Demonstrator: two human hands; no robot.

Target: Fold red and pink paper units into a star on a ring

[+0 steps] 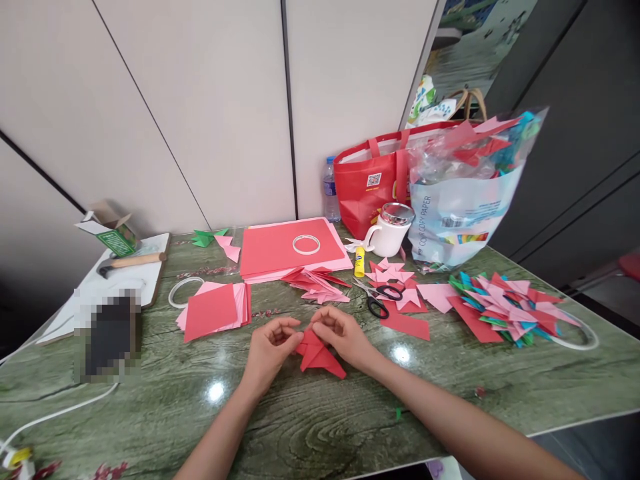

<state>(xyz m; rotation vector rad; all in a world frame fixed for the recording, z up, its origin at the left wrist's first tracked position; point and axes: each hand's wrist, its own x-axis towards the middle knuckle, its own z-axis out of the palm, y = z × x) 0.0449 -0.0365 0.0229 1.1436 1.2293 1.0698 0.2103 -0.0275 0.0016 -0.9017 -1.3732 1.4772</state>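
Both hands meet at a folded piece of red paper (320, 358) in the middle of the table. My left hand (273, 347) pinches its left edge between thumb and fingertips. Along its top, my right hand (341, 337) is closed on the same paper, thumb and fingers together. The paper has layered, pointed flaps, one reaching down to the right. Just beyond the hands lies a bunch of folded pink and red paper pieces (320, 285). Black-handled scissors (379, 298) rest to the right on other paper. A stack of red and pink squares (213, 312) is on the left.
Behind are large red sheets (280, 250) with a tape ring, a yellow glue stick (359, 262), a white mug (391, 233), a red bag (367, 187) and a plastic bag (455, 213) of folded paper. A colourful paper pile (515, 307) lies right; a hammer (133, 262) lies left.
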